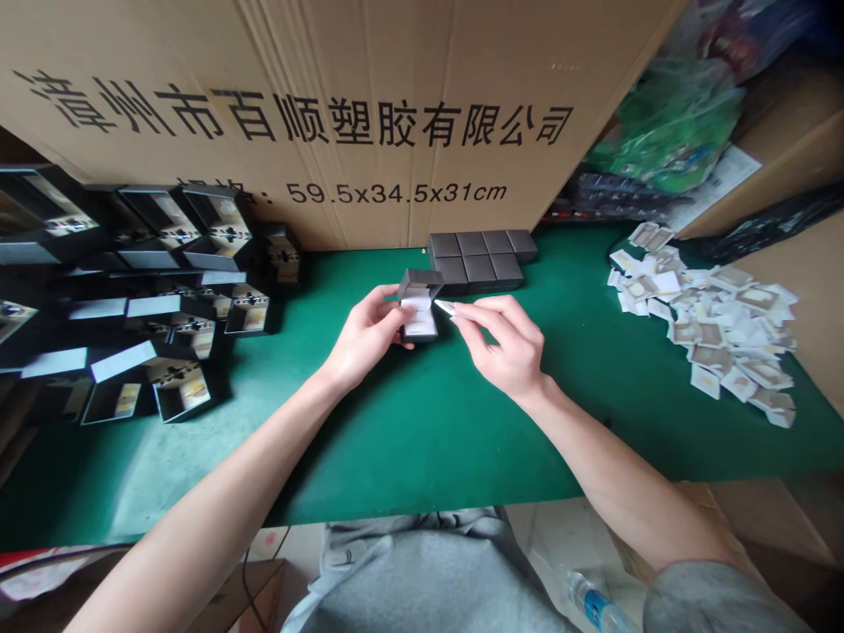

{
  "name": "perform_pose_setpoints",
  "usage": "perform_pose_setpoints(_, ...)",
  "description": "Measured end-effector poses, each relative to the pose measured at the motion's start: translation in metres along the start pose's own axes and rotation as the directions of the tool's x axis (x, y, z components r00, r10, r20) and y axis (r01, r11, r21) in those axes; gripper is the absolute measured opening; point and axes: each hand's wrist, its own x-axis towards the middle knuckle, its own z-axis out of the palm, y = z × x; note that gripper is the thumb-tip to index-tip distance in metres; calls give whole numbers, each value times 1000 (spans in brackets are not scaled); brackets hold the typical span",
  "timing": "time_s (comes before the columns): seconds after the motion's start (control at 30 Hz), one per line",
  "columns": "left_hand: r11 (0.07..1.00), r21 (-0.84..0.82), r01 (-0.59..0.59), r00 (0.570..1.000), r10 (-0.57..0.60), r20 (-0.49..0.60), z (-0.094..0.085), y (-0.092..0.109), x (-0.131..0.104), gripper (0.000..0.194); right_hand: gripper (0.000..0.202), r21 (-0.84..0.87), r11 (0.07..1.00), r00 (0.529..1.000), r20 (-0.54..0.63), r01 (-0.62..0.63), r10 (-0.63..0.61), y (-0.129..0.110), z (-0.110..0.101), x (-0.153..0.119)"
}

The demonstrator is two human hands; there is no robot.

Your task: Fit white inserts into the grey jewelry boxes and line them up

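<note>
Near the middle of the green table, my left hand (374, 332) grips a small dark box (420, 327) with its lid raised and a white insert inside. The thumb lies at the insert's left side, and some fingers are hidden behind the box. Just right of the box, my right hand (505, 343) pinches a thin, pale, pointed tool (445, 307), whose tip is beside the box's open inside. Closed dark boxes (481, 268) stand in rows behind my hands.
Many open black boxes (181, 391) are stacked at the left. A pile of white inserts (716, 330) lies on the green table (422, 448) at the right. Behind stands a large cardboard box (369, 53) with printed writing. Plastic bags (679, 123) are at the back right.
</note>
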Motion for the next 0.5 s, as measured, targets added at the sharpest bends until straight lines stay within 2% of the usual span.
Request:
perform_pose_setpoints(0.2, 998, 58, -5, 994, -2, 112, 0, 0, -3, 41, 19, -8, 1000, 997, 75, 3, -2, 1, -1, -3)
perform_pose_setpoints(0.33, 994, 100, -38, 984, 20, 178, -2, -3, -2, 46, 17, -54, 995, 995, 56, 86, -83, -1, 0, 1)
perform_pose_setpoints(0.5, 989, 130, -63, 977, 35, 208, -5, -8, -1, 49, 21, -21, 983, 983, 36, 181, -180, -5, 1, 3)
